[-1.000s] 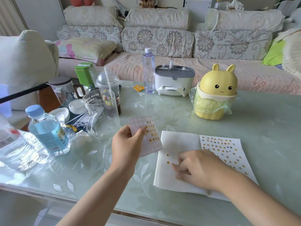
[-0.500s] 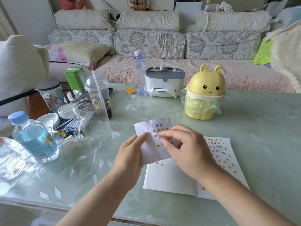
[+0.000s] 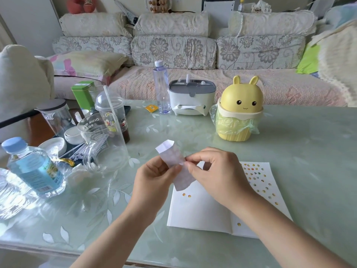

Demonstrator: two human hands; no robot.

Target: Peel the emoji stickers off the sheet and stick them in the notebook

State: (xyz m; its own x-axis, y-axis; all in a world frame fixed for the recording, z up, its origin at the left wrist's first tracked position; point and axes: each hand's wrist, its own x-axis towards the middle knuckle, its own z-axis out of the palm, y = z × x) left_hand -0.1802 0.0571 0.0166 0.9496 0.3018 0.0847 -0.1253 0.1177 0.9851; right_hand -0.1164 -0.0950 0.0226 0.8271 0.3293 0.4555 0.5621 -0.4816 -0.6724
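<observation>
Sticker sheet [image 3: 172,160] aloft between both hands, held just over the near-left part of the surface [image 3: 301,144], pale back turned toward the camera and top edge folded over. Grip of left hand [image 3: 152,182] clasped round the sheet's left side, thumb in front, fingers behind. Grip of right hand [image 3: 218,175] pinching the sheet's right edge between thumb and forefinger, other fingers curled; any sticker under that pinch hidden from view. Directly below and slightly right, notebook [image 3: 197,211] lying open and flat, lower corner of the sheet overlapping the top of its left page. Two small emoji stickers [image 3: 186,195] side by side on the left page, many more scattered across the right page, one alone low beside the gutter. Behind the notebook, yellow bunny-eared bin [image 3: 240,105] lined with a pale green bag. Farther back, white and grey tissue box [image 3: 191,97] beside a tall clear bottle [image 3: 161,89]. At left, crowded together, clear measuring jug [image 3: 102,144], domed plastic cup [image 3: 113,115] with straw, green tin [image 3: 82,94] and blue-capped bottle [image 3: 32,167]. Beyond the surface, floral sofa [image 3: 173,51] across the back of the room.
</observation>
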